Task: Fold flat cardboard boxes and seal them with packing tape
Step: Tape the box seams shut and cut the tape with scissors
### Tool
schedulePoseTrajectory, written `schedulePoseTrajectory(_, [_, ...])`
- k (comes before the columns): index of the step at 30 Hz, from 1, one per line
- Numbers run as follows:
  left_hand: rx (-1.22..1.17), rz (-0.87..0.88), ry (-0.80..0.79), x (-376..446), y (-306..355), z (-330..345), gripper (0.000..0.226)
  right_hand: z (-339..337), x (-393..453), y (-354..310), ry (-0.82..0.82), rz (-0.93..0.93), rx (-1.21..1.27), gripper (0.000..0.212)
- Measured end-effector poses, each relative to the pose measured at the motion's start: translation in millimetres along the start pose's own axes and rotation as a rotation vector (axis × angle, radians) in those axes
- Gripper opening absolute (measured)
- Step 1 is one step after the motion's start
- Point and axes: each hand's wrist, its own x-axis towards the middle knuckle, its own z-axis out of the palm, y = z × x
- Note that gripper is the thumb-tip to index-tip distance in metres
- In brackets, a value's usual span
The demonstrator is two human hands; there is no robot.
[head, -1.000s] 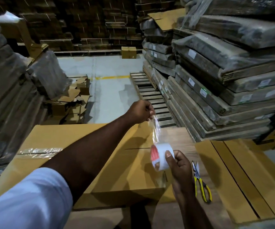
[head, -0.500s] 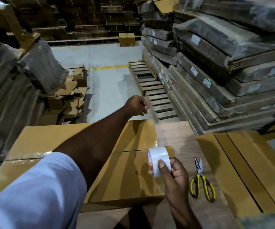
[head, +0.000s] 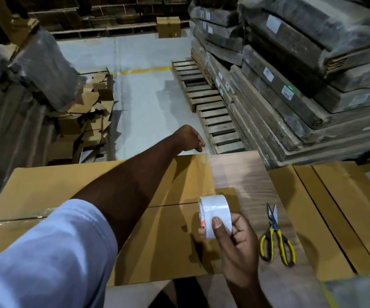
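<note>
— What have you got on the feed right now?

— I see the right hand (head: 235, 243) low in the middle, fingers and thumb wrapped round the roll of tape (head: 215, 215), which sits upright just over the near right corner of the cardboard box (head: 46, 187). A second ago that roll hung higher, with a strip of clear tape visibly stretched up from it; now it sits down near the box top.

— And the other hand?

— The left hand (head: 188, 138) reaches across the box to its far edge, fingers curled tight. It has dropped from mid-air to the far rim since a second ago. I can make out a faint sheen of clear tape (head: 205, 158) at that edge just below it, but I cannot tell whether the fingers pinch the tape end; it's too thin to read.

— Where's the box itself?

— Flat on the wooden table (head: 241, 174), its top flaps closed, the seam running toward the roll. The left end already carries a band of tape.

— Anything else on the table?

— Yellow-handled scissors (head: 276, 238) lie just right of the hand with the roll, blades pointing away, same spot as before. Flat cardboard sheets (head: 335, 210) lie further right.
</note>
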Motion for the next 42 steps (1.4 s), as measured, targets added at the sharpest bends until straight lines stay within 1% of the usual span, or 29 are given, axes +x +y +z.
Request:
schedulePoseTrajectory(3, [0.005, 0.001, -0.029, 2, -6, 2, 0.022, 1, -1, -2, 0.01, 0.026, 0.014, 0.026])
schedulePoseTrajectory(7, [0.06, -0.013, -0.066, 0, -5, 0, 0.022, 1, -1, -2, 0.019, 0.042, 0.036, 0.026])
schedulePoseTrajectory(11, [0.233, -0.121, -0.136, -1, -5, -1, 0.027, 0, -1, 1, 0.019, 0.052, 0.032, 0.026])
schedulePoseTrajectory(13, [0.28, -0.175, -0.141, -1, -2, -1, 0.031, 0, -1, 1, 0.018, 0.046, 0.012, 0.027])
schedulePoseTrajectory(15, [0.327, -0.186, -0.167, -2, 2, 0, 0.037, -1, -2, 2, 0.012, 0.035, -0.006, 0.026])
schedulePoseTrajectory(16, [0.359, -0.176, -0.17, -1, 2, 1, 0.046, -1, -1, 3, 0.007, 0.028, -0.009, 0.024])
schedulePoseTrajectory(18, [0.372, -0.161, -0.114, 0, -3, 1, 0.083, 0, -1, 4, 0.006, 0.012, -0.02, 0.023])
schedulePoseTrajectory(19, [0.351, -0.162, -0.071, 0, -8, 0, 0.098, 0, -1, 5, 0.01, 0.003, -0.033, 0.023])
schedulePoseTrajectory(20, [0.328, -0.138, -0.014, -1, -14, -3, 0.101, 0, -1, 7, 0.016, -0.007, -0.051, 0.022])
schedulePoseTrajectory(21, [0.281, -0.097, 0.061, -3, -18, -4, 0.089, -1, 0, 8, 0.018, -0.018, -0.075, 0.019])
schedulePoseTrajectory(22, [0.21, -0.044, 0.139, -7, -22, -6, 0.063, -1, 0, 10, 0.017, -0.029, -0.105, 0.017])
schedulePoseTrajectory(23, [0.122, 0.002, 0.175, -10, -24, -7, 0.036, -2, 1, 12, 0.018, -0.045, -0.133, 0.017])
schedulePoseTrajectory(24, [0.073, 0.063, 0.155, -17, -22, -8, 0.029, -3, 2, 13, 0.021, -0.059, -0.155, 0.02])
schedulePoseTrajectory(25, [0.085, 0.11, 0.092, -24, -18, -9, 0.045, -4, 3, 14, 0.026, -0.07, -0.171, 0.024])
schedulePoseTrajectory(26, [0.163, 0.118, 0.004, -33, -13, -8, 0.062, -4, 3, 15, 0.03, -0.077, -0.18, 0.029])
schedulePoseTrajectory(27, [0.267, 0.116, -0.074, -41, -10, -5, 0.071, -4, 4, 16, 0.031, -0.08, -0.184, 0.033])
schedulePoseTrajectory(29, [0.472, 0.071, -0.168, -48, -11, 0, 0.076, -4, 3, 19, 0.032, -0.084, -0.189, 0.038])
schedulePoseTrajectory(31, [0.553, 0.039, -0.194, -51, -13, 3, 0.079, -5, 2, 24, 0.036, -0.113, -0.235, 0.048])
schedulePoseTrajectory(33, [0.555, 0.09, -0.157, -48, -16, 6, 0.073, -6, 2, 29, 0.041, -0.146, -0.288, 0.063])
schedulePoseTrajectory(34, [0.536, 0.174, -0.125, -47, -16, 8, 0.067, -7, 3, 31, 0.048, -0.152, -0.299, 0.067])
schedulePoseTrajectory(36, [0.473, 0.344, -0.047, -44, -21, 14, 0.056, -8, 3, 34, 0.05, -0.159, -0.306, 0.068])
schedulePoseTrajectory(37, [0.449, 0.365, -0.034, -44, -21, 17, 0.055, -9, 3, 34, 0.049, -0.169, -0.319, 0.067])
schedulePoseTrajectory(39, [0.452, 0.299, -0.065, -41, -20, 22, 0.055, -10, 3, 37, 0.044, -0.203, -0.361, 0.065])
schedulePoseTrajectory(42, [0.503, 0.208, -0.098, -36, -14, 25, 0.048, -13, 3, 40, 0.047, -0.277, -0.437, 0.062])
